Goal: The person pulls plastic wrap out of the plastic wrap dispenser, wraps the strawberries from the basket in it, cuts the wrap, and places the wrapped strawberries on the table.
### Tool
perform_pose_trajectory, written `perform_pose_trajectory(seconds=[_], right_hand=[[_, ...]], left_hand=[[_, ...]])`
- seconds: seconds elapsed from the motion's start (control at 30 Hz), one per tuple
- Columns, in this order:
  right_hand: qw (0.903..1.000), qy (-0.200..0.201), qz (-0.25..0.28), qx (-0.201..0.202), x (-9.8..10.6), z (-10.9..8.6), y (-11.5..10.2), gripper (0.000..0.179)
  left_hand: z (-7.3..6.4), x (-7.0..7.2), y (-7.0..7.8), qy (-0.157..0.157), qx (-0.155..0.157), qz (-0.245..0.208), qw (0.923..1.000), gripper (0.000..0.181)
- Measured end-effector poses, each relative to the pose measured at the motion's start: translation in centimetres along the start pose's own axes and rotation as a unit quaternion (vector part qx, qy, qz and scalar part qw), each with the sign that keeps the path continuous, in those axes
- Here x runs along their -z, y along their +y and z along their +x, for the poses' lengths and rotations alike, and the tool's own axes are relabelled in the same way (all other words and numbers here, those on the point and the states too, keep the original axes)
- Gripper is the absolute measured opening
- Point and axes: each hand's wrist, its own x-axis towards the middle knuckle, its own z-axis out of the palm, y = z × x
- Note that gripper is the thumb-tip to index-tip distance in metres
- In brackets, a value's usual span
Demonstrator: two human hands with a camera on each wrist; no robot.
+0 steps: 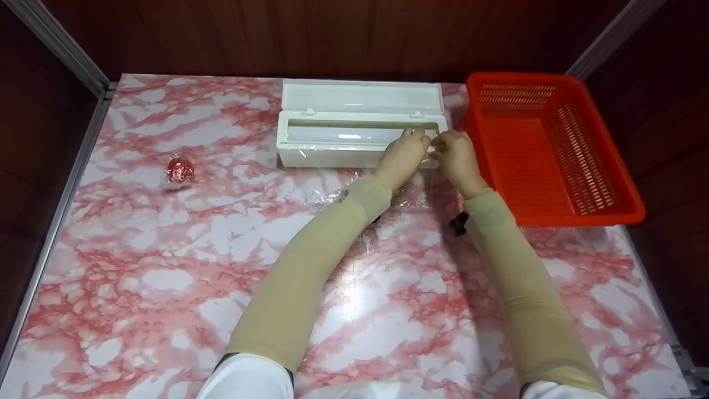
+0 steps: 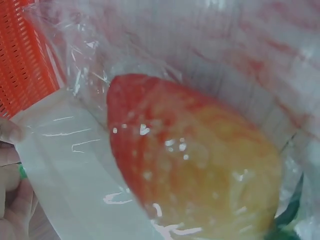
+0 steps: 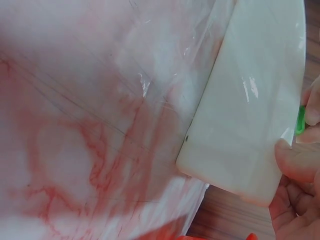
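Observation:
A white cling film dispenser box (image 1: 327, 157) stands at the back of the table, its lid (image 1: 360, 97) raised and a roll (image 1: 327, 134) inside. Clear film (image 1: 410, 199) hangs over its front onto the table. At the box's right end, my left hand (image 1: 404, 158) pinches a small green slide cutter (image 3: 300, 120). Beside it, my right hand (image 1: 458, 162) has its thumb at the box edge and its fingers curled, seemingly pinching the film. A red-yellow mango-shaped fruit (image 2: 195, 155) lies under the film before the box; my left forearm hides it in the head view.
A red plastic basket (image 1: 532, 166) stands right of the box, close to my right hand. Toward the left of the table lies a small red item (image 1: 180, 170) in clear wrap. Dark wooden panels (image 1: 249, 39) wall in the table at the back and sides.

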Motion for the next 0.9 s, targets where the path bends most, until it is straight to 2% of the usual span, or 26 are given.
perform_pose_trajectory(seconds=[0.23, 0.3, 0.4, 0.57, 0.7, 0.9], right_hand=[[1.0000, -0.001, 0.002, 0.008, -0.1, 0.0, -0.1, 0.014], [1.0000, -0.001, 0.004, 0.007, -0.1, 0.0, -0.1, 0.014], [1.0000, 0.000, 0.007, 0.003, -0.1, 0.0, 0.1, 0.013], [0.9999, -0.004, 0.014, -0.006, 0.0, 0.0, 0.1, 0.014], [0.9998, -0.008, 0.016, -0.010, -0.1, 0.0, 0.0, 0.016], [0.9997, -0.009, 0.017, -0.012, -0.2, 0.0, 0.2, 0.017]], left_hand=[[-0.1, 0.1, 0.0, 0.024, 0.014, 0.010, 0.9996, 0.042], [-0.2, 0.3, 0.0, 0.028, 0.016, 0.018, 0.9993, 0.035], [-0.3, 0.4, -0.1, 0.026, 0.020, 0.025, 0.9991, 0.034], [-0.7, 0.7, -0.7, 0.029, 0.025, 0.019, 0.9991, 0.026], [-1.5, 0.9, -1.9, 0.039, 0.031, 0.015, 0.9987, 0.023], [-3.3, 1.4, -4.5, 0.060, 0.040, 0.011, 0.9973, 0.025]])
